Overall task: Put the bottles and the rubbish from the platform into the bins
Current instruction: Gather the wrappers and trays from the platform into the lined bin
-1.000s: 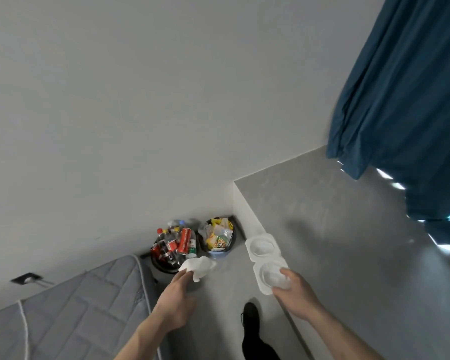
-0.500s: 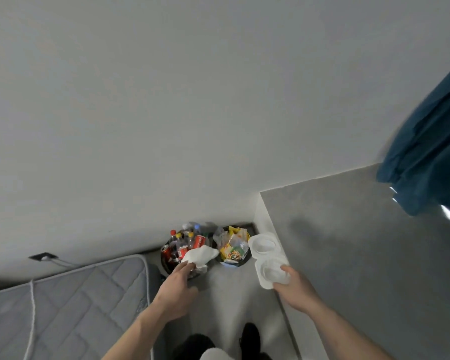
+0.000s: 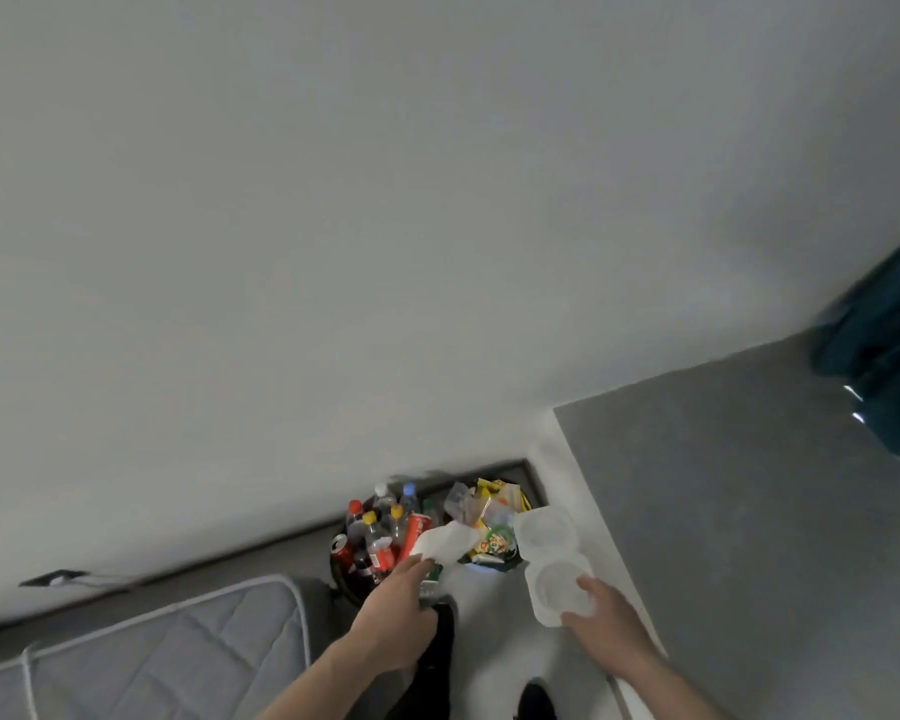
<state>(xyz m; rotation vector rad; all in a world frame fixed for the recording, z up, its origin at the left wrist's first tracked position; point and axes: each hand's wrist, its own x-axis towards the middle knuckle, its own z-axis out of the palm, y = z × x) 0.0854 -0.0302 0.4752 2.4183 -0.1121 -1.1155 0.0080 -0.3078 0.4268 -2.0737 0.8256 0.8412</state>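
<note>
Step in hand: carrying rubbish to the bins.

Left hand (image 3: 393,618): arm stretched forward, fingers pinching a white tissue (image 3: 445,543), held over the gap between bottle bin (image 3: 340,569) and rubbish bin (image 3: 507,556).

Right hand (image 3: 606,623): fingers curled on a white clamshell box (image 3: 552,563), open, beside the platform (image 3: 749,511) edge.

Next: both, I judge, belong in the rubbish bin; shift right, let go.

White tissue (image 3: 445,542) and clamshell (image 3: 554,566) — above bins (image 3: 346,579).
</note>
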